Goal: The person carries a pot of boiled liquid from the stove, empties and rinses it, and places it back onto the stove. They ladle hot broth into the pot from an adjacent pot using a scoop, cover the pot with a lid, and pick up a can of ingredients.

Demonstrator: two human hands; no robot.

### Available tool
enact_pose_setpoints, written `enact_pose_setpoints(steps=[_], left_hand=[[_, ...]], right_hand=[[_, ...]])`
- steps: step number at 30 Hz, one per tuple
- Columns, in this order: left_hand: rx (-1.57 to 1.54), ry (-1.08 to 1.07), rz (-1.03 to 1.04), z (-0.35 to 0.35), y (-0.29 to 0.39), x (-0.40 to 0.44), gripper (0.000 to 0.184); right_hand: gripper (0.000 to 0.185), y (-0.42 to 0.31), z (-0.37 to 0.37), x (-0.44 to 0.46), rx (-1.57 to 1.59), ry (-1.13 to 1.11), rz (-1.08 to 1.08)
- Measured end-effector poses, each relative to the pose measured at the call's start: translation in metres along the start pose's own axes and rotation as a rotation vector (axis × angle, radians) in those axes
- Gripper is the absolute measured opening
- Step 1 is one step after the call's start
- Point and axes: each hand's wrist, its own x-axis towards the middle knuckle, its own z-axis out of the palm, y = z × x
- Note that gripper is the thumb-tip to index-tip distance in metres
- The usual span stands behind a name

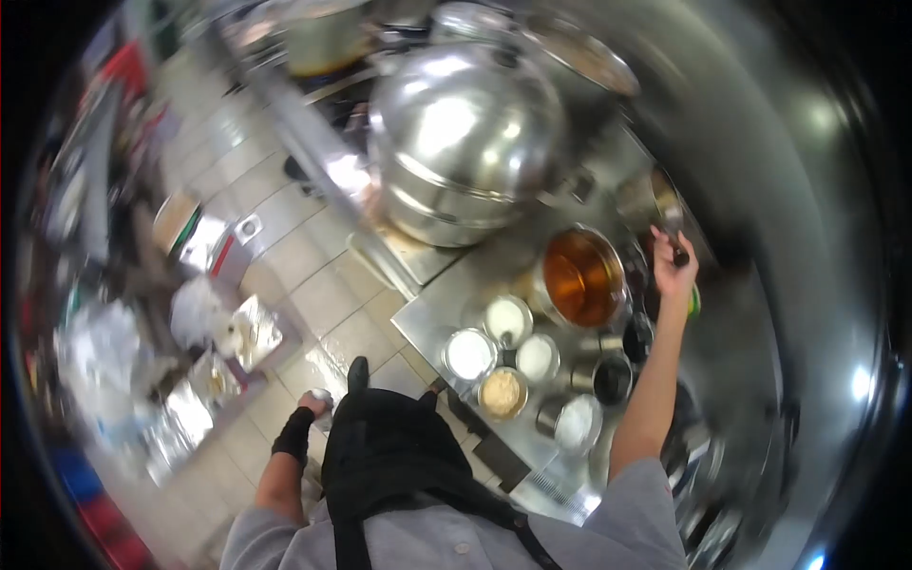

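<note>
My right hand (674, 271) reaches out over the steel counter, its fingers closed round the dark handle of a metal utensil (680, 256). The utensil's far end overlaps a metal pot (644, 195), so its kind is unclear. Close to that hand stands a steel pot of amber liquid (581, 275). My left hand (317, 403), with a black sleeve at the wrist, hangs low over the floor. Its fingers are curled round something small and whitish that is too blurred to name.
Tubs of white powder (470, 354) and a tub of pale yellow powder (503, 392) stand near the counter's edge. A big domed steamer (465, 133) sits beyond. Foil-covered things (180, 427) lie at the left, across the tiled floor (313, 285).
</note>
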Motion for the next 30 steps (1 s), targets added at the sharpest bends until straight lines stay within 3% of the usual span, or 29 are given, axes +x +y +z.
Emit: enact_pose_setpoints(steps=[2,3,4,6,7,8,10,12,13,16,18,19,20,22,23,24,26,28,29,30], left_hand=[[-0.063,0.056,-0.087,0.015,-0.028,-0.039,0.045],[-0.09,0.045,-0.134,0.025,-0.041,-0.058,0.042],[-0.156,0.092,-0.093,0.071,-0.113,-0.031,0.044],[-0.142,0.028,-0.139,0.089,-0.129,-0.084,0.039],[-0.085,0.043,-0.076,0.113,-0.151,-0.099,0.033],[-0.02,0.048,-0.012,0.132,-0.17,-0.113,0.029],[0.394,0.007,0.015,0.134,-0.148,-0.165,0.022],[-0.072,-0.004,-0.217,0.135,-0.133,-0.203,0.029],[0.02,0.033,-0.113,0.182,-0.193,-0.18,0.031],[0.222,0.008,-0.154,0.174,-0.166,-0.2,0.031],[0.192,-0.013,-0.167,0.161,-0.161,-0.193,0.03],[0.164,-0.02,-0.172,0.152,-0.162,-0.187,0.03],[0.132,-0.032,-0.181,0.141,-0.162,-0.178,0.03],[-0.133,0.122,-0.307,0.118,-0.163,-0.157,0.033],[-0.031,0.1,-0.376,0.095,-0.154,-0.15,0.033],[0.089,0.09,-0.192,0.094,-0.182,-0.118,0.035],[-0.301,0.055,-0.131,0.04,-0.162,-0.116,0.043],[-0.183,0.16,-0.168,0.025,-0.192,-0.069,0.05],[0.043,0.131,0.07,0.02,-0.213,-0.038,0.053],[-0.152,0.147,-0.177,-0.017,-0.175,-0.054,0.05]], right_hand=[[0.034,0.015,-0.005,0.045,-0.297,0.306,-0.126],[0.027,-0.001,-0.048,0.081,-0.325,0.333,-0.018],[0.02,-0.014,-0.096,0.12,-0.352,0.362,0.079],[0.018,-0.002,-0.137,0.151,-0.536,0.478,0.111],[0.016,0.006,-0.151,0.158,-0.778,0.454,-0.003],[0.016,0.003,-0.163,0.16,-0.75,0.438,0.029],[0.015,-0.007,-0.178,0.169,-0.691,0.404,0.081],[0.015,-0.001,-0.161,0.155,-0.708,0.502,0.062],[0.015,-0.003,-0.159,0.147,-0.732,0.502,0.076],[0.019,-0.005,-0.168,0.141,-0.812,0.556,0.027],[0.026,-0.002,-0.172,0.137,-0.837,0.613,-0.001],[0.043,-0.021,-0.177,0.135,-1.427,0.7,0.149],[0.056,0.002,-0.151,0.115,-1.49,0.779,-0.01],[0.049,-0.03,-0.184,0.136,-2.01,0.661,-0.265],[0.05,-0.04,-0.18,0.133,-2.119,0.577,-0.543],[0.052,-0.043,-0.166,0.124,-2.207,0.483,-0.831],[0.045,0.009,-0.058,0.05,-2.064,0.578,-0.937],[0.039,0.078,0.031,-0.022,-1.607,0.486,-0.934],[0.037,0.11,0.064,-0.054,-1.517,0.428,-0.915],[0.036,0.144,0.087,-0.08,-1.426,0.364,-0.893]])
